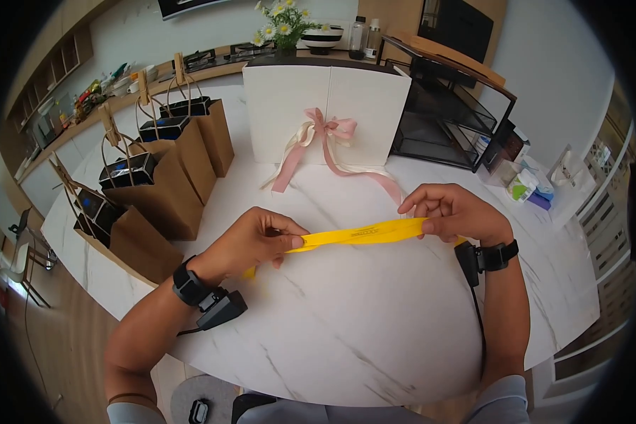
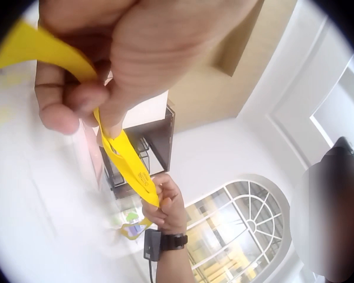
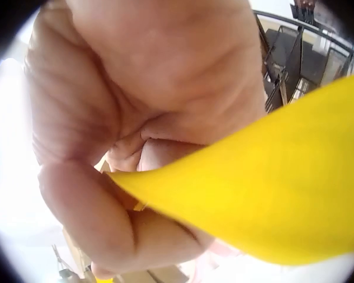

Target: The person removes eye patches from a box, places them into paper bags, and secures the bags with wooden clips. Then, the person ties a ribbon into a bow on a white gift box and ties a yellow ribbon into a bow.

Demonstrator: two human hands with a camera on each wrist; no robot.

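Note:
A yellow ribbon-like strip [image 1: 364,234] with dark print is stretched between both hands above the white marbled table [image 1: 332,318]. The left hand [image 1: 256,242] pinches its left part between thumb and fingers, and a short end hangs below that hand. The right hand [image 1: 459,215] pinches the other part, with a bit of yellow showing under the wrist side. In the left wrist view the strip [image 2: 130,168] runs from the left hand [image 2: 147,53] to the right hand [image 2: 165,203]. In the right wrist view the strip [image 3: 271,183] looks broad, passing under the right hand's fingers [image 3: 85,206].
Several brown paper bags [image 1: 140,244] with black boxes and wooden clips stand at the left. Behind the hands is a white box [image 1: 283,113] with a pink and cream bow [image 1: 325,131]. A black rack [image 1: 438,134] and small packets [image 1: 526,187] are at the back right.

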